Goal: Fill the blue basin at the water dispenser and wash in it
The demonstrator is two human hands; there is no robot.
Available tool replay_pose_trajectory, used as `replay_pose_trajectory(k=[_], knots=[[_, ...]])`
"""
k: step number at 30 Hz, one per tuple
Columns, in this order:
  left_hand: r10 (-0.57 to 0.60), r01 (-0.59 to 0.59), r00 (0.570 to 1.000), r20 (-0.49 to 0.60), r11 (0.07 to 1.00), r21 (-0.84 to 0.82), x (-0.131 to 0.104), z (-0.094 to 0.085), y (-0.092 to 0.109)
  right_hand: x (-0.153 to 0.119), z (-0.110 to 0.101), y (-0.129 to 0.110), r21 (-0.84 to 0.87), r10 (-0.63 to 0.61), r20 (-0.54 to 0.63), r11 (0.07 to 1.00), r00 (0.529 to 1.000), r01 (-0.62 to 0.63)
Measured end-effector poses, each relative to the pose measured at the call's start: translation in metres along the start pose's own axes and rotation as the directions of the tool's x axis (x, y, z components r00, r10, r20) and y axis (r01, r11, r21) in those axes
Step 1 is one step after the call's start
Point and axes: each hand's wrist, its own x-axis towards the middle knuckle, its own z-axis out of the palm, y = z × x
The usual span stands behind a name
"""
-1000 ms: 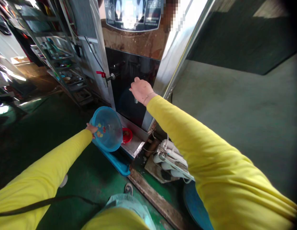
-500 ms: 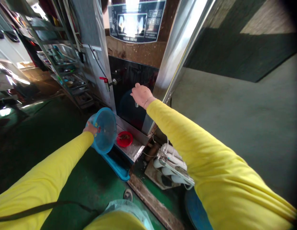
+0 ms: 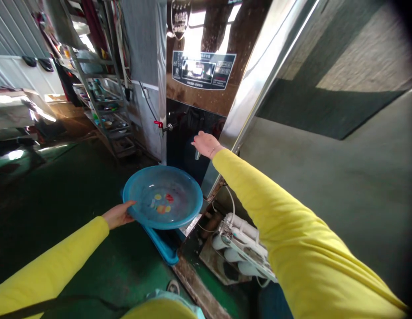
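My left hand point(image 3: 119, 215) grips the near-left rim of a translucent blue basin point(image 3: 179, 199), which is nearly level and has colourful prints on its bottom. The basin hangs in front of the water dispenser point(image 3: 195, 95), over its metal ledge. My right hand point(image 3: 206, 144) is closed round the handle of the right-hand tap point(image 3: 198, 155); only the metal spout shows below my fingers. A second tap with a red handle point(image 3: 158, 124) sticks out to the left. The basin hides the red dish on the ledge.
White filter cylinders point(image 3: 242, 248) stand on a board to the right, beside a wooden beam point(image 3: 202, 283). A blue tray point(image 3: 164, 252) lies below the basin. Metal shelves point(image 3: 106, 102) with assorted items stand at the back left. A grey wall point(image 3: 308, 177) closes off the right.
My left hand has turned the basin from tilted on its side to nearly level and moved it under the right-hand tap, covering the red dish. My right hand stays at the tap.
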Motion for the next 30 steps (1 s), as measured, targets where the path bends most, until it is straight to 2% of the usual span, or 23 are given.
replay_pose_trajectory(k=[3,8,15,24,30], knots=[[-0.041,0.045,0.997,0.071,0.998,-0.052,-0.013,0.013,-0.012,0.005,-0.004,0.006,0.003,-0.024,0.014,1.000,1.000,0.024],[0.031,-0.015,0.986,0.164,0.995,-0.100,-0.033,0.031,-0.023,0.023,-0.005,0.023,0.116,0.021,0.068,0.993,0.997,-0.028],[0.055,-0.038,0.989,0.136,0.991,-0.126,-0.048,0.046,-0.031,0.035,0.000,0.036,0.157,0.111,0.126,0.979,0.986,-0.131],[0.070,-0.039,0.988,0.136,0.976,-0.214,-0.039,0.057,-0.052,0.035,0.005,0.037,0.182,0.145,0.139,0.969,0.980,-0.169],[0.050,-0.008,0.990,0.136,0.956,-0.293,-0.027,0.061,-0.067,0.027,-0.002,0.033,0.150,0.119,0.149,0.979,0.982,-0.141]])
